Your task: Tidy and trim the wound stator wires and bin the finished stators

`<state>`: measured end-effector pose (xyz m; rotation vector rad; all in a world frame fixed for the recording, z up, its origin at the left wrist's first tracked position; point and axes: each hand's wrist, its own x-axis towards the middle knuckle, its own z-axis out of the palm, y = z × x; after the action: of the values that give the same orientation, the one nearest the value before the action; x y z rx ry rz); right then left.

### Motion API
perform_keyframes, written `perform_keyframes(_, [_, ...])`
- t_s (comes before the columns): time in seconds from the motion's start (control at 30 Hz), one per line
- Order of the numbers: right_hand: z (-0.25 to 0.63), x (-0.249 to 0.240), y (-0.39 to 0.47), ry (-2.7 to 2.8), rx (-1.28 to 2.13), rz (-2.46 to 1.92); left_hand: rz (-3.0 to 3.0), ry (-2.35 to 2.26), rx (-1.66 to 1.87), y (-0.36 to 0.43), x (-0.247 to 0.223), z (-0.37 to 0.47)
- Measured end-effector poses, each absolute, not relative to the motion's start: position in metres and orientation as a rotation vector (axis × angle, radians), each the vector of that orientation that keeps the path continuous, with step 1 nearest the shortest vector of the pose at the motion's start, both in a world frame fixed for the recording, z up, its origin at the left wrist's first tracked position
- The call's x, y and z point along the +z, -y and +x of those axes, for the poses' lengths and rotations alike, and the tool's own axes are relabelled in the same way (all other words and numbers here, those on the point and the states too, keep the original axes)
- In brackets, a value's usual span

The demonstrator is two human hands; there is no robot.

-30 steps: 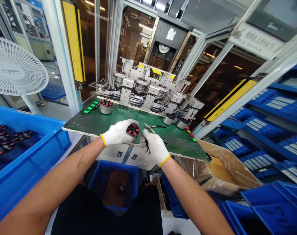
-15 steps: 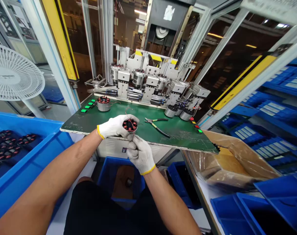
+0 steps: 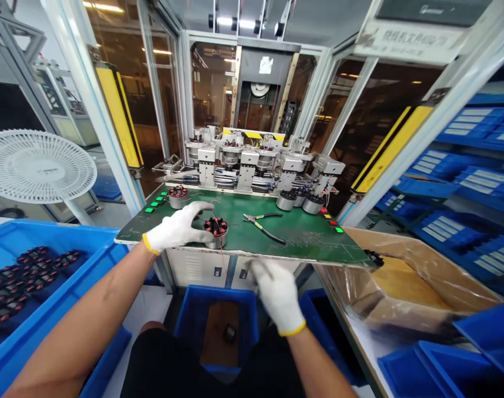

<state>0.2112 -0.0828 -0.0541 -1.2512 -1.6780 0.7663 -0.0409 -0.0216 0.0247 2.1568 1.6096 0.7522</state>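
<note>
A motor stator (image 3: 216, 228) with red copper windings and a metal rim stands near the front edge of the green worktop (image 3: 239, 237). Thin wires stick out of it, one hanging over the edge. My left hand (image 3: 181, 228), in a white glove, is open at its left side, thumb and fingers spread. Whether the thumb touches the rim I cannot tell. Lower and to the right, in front of the edge, my gloved right hand (image 3: 276, 293) is smeared by motion, its fingers unclear. Green-and-black handled cutting pliers (image 3: 262, 225) lie with jaws apart right of the stator.
Another stator (image 3: 178, 198) stands at the back left, and two or more (image 3: 312, 204) at the back right. Behind them runs a winding machine fixture (image 3: 245, 163). A blue bin (image 3: 110, 235) holds several stators at left. Another blue bin (image 3: 185, 318) sits below the worktop.
The stator, held between both hands before, now stands on the worktop. My left hand has opened around its side. My right hand has moved away, down and to the right. The camera view has tilted up.
</note>
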Motion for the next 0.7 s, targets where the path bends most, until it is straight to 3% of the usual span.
perform_keyframes(0.13, [0.218, -0.001, 0.031, 2.036, 0.414, -1.078, 2.037, -1.933, 0.802, 0.035, 0.012, -0.012])
perform_keyframes(0.3, [0.175, 0.025, -0.019, 2.695, -0.218, -1.16, 2.081, -1.843, 0.807, 0.027, 0.0, 0.0])
perform_keyframes(0.43, [0.165, 0.05, -0.002, 2.767, -0.629, -1.004, 2.125, -1.758, 0.833, 0.021, -0.001, -0.007])
perform_keyframes(0.53, [0.175, 0.049, 0.016, 2.734, -0.719, -0.998, 2.118, -1.694, 0.845, 0.018, -0.001, -0.01])
perform_keyframes(0.7, [0.187, 0.009, 0.018, 2.794, -0.5, -1.215, 2.115, -1.542, 0.833, 0.01, -0.005, -0.016])
